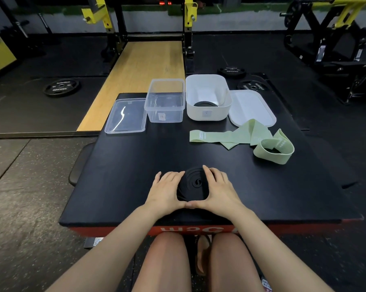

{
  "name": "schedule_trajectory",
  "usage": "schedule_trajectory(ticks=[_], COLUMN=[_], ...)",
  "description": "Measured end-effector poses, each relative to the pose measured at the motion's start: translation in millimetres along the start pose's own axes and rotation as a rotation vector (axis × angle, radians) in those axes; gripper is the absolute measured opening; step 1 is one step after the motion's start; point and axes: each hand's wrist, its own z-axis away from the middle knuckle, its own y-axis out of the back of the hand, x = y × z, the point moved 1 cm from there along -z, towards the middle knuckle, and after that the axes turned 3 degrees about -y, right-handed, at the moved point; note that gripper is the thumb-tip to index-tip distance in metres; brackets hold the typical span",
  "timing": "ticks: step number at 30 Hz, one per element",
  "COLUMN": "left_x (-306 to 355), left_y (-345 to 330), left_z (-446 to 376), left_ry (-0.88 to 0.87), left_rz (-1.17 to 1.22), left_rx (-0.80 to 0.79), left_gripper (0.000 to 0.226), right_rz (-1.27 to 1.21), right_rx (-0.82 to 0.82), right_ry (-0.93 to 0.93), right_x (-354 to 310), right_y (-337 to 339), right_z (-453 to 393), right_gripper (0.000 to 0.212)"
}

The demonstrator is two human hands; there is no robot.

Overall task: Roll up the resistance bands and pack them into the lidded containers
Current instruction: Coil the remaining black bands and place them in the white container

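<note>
A rolled-up black resistance band [194, 184] lies on the black platform [135, 175] near its front edge. My left hand [167, 190] and my right hand [218, 190] cup it from both sides, thumbs meeting in front of it. Two light green bands [222, 137] [272, 149] lie unrolled at the right. A clear container [166, 101] stands at the back with its clear lid [126, 115] lying to its left. To the right of it, a white container [207, 98] holds another rolled black band [205, 104], with its white lid [250, 107] lying to its right.
The platform's front edge is just ahead of my knees. Weight plates [60, 87] [251, 86] lie on the gym floor at left and back right. A wooden lifting strip [139, 79] and a yellow and black rack [148, 22] stand beyond the containers.
</note>
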Motion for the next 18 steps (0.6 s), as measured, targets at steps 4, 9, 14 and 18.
schedule_trajectory(ticks=[4, 9, 14, 18], left_x=[-16, -30, -23, -21], left_y=[13, 37, 42, 36], left_z=[-11, -26, -29, -23], left_ry=[-0.087, -0.162, -0.002, 0.256], left_rz=[0.072, -0.043, -0.101, 0.052], left_rx=[-0.103, -0.197, -0.077, -0.119], left_gripper=[0.099, 0.073, 0.067, 0.048], right_rz=[0.028, 0.058, 0.065, 0.054], right_rx=[0.001, -0.020, -0.011, -0.011], right_ry=[0.038, 0.078, 0.084, 0.075], right_x=[2, 3, 4, 4], right_y=[4, 10, 7, 6], right_z=[-1, -4, -3, -2], right_gripper=[0.113, 0.108, 0.108, 0.110])
